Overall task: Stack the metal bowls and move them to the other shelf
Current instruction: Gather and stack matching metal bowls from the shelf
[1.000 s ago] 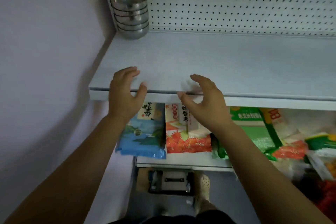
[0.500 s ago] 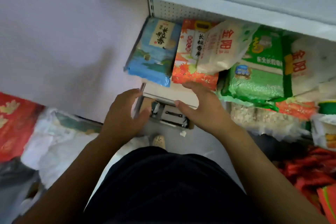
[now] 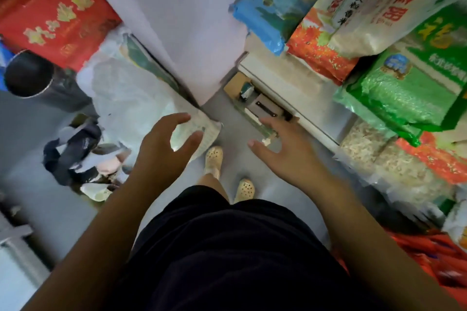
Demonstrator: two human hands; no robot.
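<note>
- Grey floor lies beneath both my hands.
- A white upright panel stands beyond my hands, between them.
- A shelf of rice bags runs beyond and to the right of my right hand, with a green bag nearest it.
- A red box sits well beyond my left hand, with a dark round bin just below it.
- My left hand and right hand hover apart, fingers wide and loosely bent, holding nothing.
- My pale shoes show between my hands.
- The metal bowls are outside this view.
</note>
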